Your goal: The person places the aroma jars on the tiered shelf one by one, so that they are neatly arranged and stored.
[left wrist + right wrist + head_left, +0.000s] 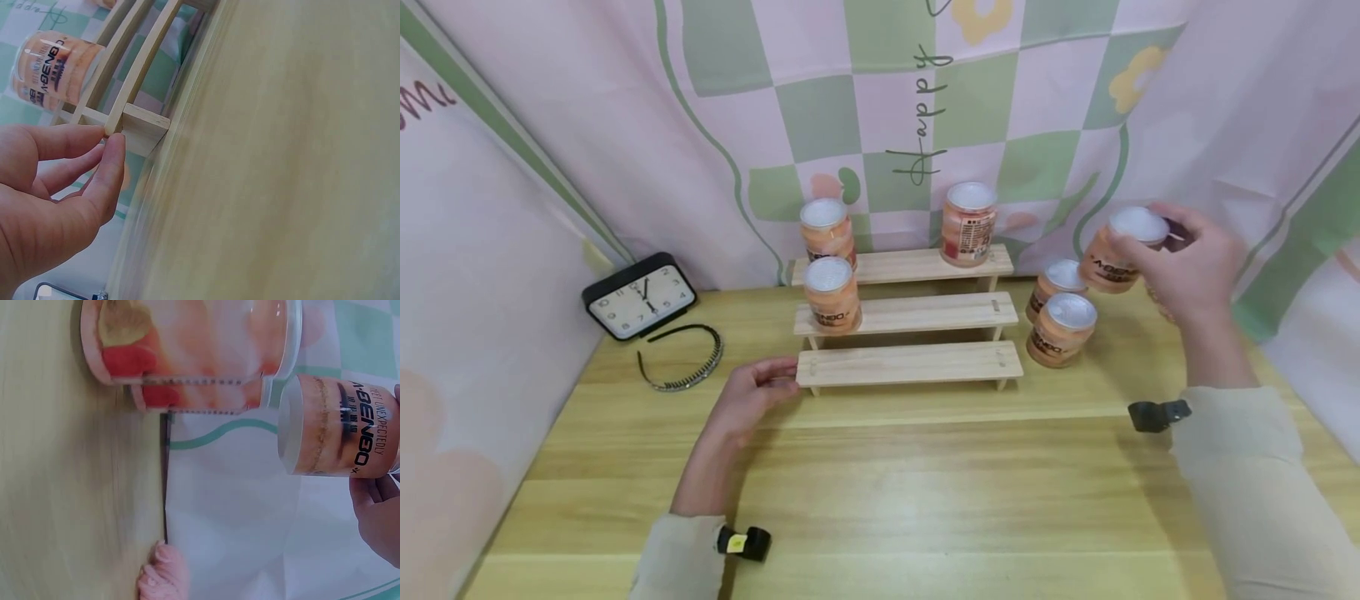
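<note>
Hands apart; L hand (751, 402) pinches left end of nearest long, pale-wood riser (910, 363), prob to steady it; R hand (1197, 262) grips orange, pale-topped cylindrical can (1107, 262) aloft, far right, prob to clear similar cans (1057, 343).

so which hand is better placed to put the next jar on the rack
Likely the right hand: it holds a jar raised beside the rack, while the left hand pinches the rack's lowest step.

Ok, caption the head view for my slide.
Right hand holds a can aloft; left hand grips the front step of a wooden rack.
</note>
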A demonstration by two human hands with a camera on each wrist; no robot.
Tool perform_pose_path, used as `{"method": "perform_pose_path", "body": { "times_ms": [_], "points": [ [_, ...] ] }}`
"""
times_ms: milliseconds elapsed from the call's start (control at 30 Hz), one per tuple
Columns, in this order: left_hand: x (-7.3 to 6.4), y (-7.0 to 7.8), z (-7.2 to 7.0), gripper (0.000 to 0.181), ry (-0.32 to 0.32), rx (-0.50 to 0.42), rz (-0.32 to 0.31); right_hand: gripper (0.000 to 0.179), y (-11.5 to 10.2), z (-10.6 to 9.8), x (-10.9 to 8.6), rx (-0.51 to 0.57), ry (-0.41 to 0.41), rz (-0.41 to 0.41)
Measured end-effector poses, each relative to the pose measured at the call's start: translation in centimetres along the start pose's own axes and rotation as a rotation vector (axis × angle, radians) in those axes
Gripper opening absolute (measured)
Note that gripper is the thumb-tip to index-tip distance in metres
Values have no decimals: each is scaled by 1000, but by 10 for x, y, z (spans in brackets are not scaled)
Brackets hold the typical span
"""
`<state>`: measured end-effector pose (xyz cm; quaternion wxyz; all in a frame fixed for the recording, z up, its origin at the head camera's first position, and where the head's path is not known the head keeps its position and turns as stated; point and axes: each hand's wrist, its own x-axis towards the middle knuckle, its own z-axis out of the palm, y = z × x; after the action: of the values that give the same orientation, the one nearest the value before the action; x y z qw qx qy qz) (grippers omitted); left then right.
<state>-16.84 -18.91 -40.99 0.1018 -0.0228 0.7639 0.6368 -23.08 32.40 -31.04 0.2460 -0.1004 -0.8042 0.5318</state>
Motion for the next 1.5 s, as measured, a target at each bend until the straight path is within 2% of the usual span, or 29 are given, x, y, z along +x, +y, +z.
{"method": "perform_pose_path", "body": {
  "times_ms": [433, 667, 900, 1100, 1500],
  "points": [
    [1, 0, 0, 44, -1, -1, -11, 50, -20, 17, -20, -2, -55, -92],
    [0, 0, 0, 44, 4, -11, -9, 57, -30, 31, -29, -25, -102, -123],
    [0, 0, 0, 44, -2, -14, -9, 57, -40, 43, -42, -49, -153, -232],
    [-1, 1, 1, 45, 6, -22, -17, 56, -43, 52, -48, -50, -189, -251],
    [-3, 2, 2, 45, 1, -14, -22, 51, -47, 69, -60, 22, -238, -314]
  ]
}}
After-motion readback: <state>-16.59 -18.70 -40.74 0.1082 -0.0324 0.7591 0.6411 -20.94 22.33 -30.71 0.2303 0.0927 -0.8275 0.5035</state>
